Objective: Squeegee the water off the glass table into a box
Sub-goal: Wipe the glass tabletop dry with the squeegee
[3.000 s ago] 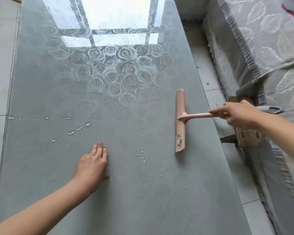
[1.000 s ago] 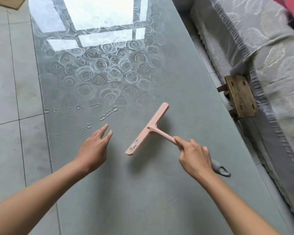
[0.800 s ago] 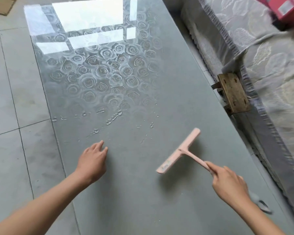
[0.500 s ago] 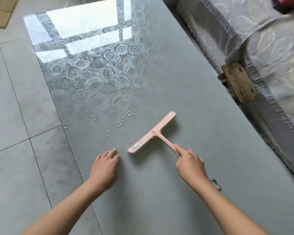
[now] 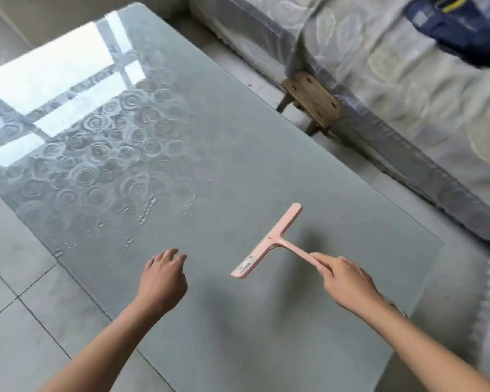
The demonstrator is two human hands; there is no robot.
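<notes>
- Fingers of the right hand [image 5: 343,281] are wrapping the thin handle of the pink squeegee [image 5: 269,241], with the index finger lying along the top toward the T-joint.
- The left hand [image 5: 163,278] is holding nothing. Its fingers are loosely curled over the near-left part of the glass table [image 5: 252,154], and I can't tell if they're touching it.
- The squeegee is sitting over the near-right area of the table with its blade running diagonally. Its shadow is falling offset, so I'm reading it as lifted off the glass, but I'm not certain.
- Handling: it's looking like light, rigid plastic, probably with a softer blade edge, so one hand is enough. Mid-handle, as it's being held now, is giving good angle control. A wet handle may slip.
- The glass is looking hard and slick, so I'm expecting even, moderate pressure to work.
- The water [image 5: 146,213] is lying as streaks and beads left of centre by the rose pattern [image 5: 96,154], well apart from the blade.
- Containers: no box is showing in view, so I can't tell where the water is going or what's in the box.
</notes>
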